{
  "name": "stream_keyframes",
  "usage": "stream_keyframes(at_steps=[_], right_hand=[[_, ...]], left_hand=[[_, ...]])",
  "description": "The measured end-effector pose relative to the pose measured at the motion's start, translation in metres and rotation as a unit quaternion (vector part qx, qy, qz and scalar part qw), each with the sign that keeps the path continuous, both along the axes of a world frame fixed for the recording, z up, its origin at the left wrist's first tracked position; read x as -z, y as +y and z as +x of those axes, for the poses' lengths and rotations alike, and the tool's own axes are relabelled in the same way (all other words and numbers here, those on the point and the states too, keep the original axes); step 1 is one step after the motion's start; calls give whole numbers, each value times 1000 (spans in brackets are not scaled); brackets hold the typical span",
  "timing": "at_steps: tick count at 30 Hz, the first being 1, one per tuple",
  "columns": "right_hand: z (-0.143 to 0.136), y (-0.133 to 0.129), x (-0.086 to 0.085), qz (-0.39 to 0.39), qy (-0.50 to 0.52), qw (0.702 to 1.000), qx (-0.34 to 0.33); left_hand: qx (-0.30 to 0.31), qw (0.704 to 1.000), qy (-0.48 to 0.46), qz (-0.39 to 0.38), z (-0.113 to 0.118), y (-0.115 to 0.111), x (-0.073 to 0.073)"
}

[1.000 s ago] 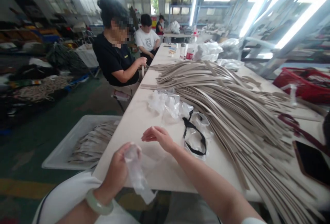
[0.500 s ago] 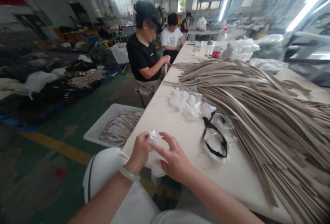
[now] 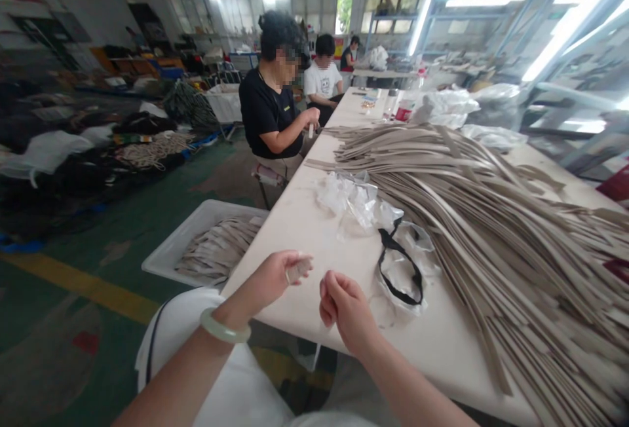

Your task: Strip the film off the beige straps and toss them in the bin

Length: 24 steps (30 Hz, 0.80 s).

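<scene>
The person is wearing a pale green jade-like bangle [image 3: 225, 328] on the left wrist and white clothing [image 3: 230, 374] edged with dark piping; both forearms are showing bare.

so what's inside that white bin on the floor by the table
The white bin holds a heap of beige strips, much like those piled on the table. Its near right corner and whatever lies under the heap are hidden.

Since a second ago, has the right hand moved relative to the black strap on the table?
Yes. The right hand was open over the table beside the black strap; now it is curled, pulled back to the table's near edge, close to the left hand.
</scene>
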State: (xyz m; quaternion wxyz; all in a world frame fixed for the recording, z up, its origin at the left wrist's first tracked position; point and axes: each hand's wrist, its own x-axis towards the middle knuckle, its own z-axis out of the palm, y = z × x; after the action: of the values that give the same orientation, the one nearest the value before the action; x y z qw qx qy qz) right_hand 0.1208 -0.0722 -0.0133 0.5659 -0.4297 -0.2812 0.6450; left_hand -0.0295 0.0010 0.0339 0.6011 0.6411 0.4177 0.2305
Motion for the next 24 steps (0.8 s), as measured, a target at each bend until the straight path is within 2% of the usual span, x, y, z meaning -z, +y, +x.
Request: stream_keyframes(at_steps=[3, 6, 9, 11, 14, 15, 17, 18, 19, 20, 22, 24], right_hand=[[-4, -5, 8, -24, -17, 1000, -3], [-3, -9, 15, -39, -30, 999, -18], [0, -18, 21, -39, -50, 996, -65], [4, -28, 26, -23, -95, 991, -95], [32, -47, 30, 14, -262, 961, -85], [51, -54, 31, 18, -342, 938, -55], [103, -69, 27, -10, -523, 852, 33], [135, -78, 24, -44, -631, 769, 95], [168, -87, 20, -91, -728, 666, 135], [201, -97, 15, -125, -759, 619, 162], [255, -116, 7, -170, -784, 567, 185], [287, -131, 4, -191, -796, 548, 173]], left_hand=[[-117, 981, -140, -61, 33, 8, 2], [-187, 948, -225, -125, 55, 11, 14], [-200, 931, -259, -159, 62, 9, 27], [-205, 928, -248, -190, 61, 8, 33], [-174, 945, -203, -189, 51, 8, 39], [-157, 956, -189, -163, 47, 8, 40], [-124, 976, -157, -85, 38, 9, 40], [-109, 984, -134, -44, 34, 9, 40], [-95, 990, -106, -6, 31, 9, 39], [-80, 993, -77, 29, 29, 8, 38], [-51, 994, -36, 93, 29, 6, 35], [-24, 989, -24, 145, 32, 2, 31]])
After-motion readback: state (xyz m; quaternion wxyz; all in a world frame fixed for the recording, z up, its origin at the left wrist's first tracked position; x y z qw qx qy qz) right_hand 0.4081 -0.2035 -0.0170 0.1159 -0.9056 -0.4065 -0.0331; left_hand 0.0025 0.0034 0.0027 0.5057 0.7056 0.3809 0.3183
